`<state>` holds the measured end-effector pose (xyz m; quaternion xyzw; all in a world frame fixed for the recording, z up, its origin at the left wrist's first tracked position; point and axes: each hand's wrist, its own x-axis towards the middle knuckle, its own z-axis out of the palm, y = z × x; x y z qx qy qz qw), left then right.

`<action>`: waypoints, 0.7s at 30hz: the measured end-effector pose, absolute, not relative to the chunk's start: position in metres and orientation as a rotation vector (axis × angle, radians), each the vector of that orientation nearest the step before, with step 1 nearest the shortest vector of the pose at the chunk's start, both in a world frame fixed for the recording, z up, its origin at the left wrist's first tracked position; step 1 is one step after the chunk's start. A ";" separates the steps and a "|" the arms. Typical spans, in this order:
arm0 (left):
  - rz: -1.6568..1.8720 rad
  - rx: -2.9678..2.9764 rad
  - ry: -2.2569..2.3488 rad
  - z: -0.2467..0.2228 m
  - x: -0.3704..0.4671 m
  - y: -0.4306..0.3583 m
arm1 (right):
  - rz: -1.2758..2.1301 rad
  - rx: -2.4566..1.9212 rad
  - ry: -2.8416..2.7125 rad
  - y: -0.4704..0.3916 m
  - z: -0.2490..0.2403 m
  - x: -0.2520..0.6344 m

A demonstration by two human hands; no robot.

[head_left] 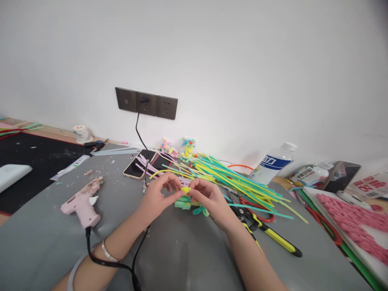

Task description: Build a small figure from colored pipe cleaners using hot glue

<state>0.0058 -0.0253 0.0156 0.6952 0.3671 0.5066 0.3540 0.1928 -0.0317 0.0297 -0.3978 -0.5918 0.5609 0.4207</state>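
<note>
Between the fingertips of both hands is a small yellow piece of pipe cleaner. My left hand pinches it from the left, and my right hand pinches it from the right. Just below and behind the fingers lie green and teal bent pipe-cleaner pieces, partly hidden by the hands. A spread of long yellow and teal pipe cleaners lies beyond my right hand. Lilac pipe cleaners lie past my left hand, partly over a phone.
A pink glue gun lies at left, its black cord crossing my left forearm. Yellow-and-black pliers lie right of my right hand. A clear bottle and two small pipe-cleaner figures stand near the wall. Pink braided pieces lie far right.
</note>
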 end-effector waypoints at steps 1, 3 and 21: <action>1.308 1.817 0.945 0.015 0.006 -0.025 | 1.412 -0.990 -1.481 -0.031 0.029 0.193; 1.304 1.866 0.931 0.015 0.006 -0.024 | 1.422 -0.981 -1.480 -0.031 0.029 0.193; 1.262 1.939 0.914 0.016 0.005 -0.023 | 1.400 -0.901 -1.473 -0.029 0.026 0.197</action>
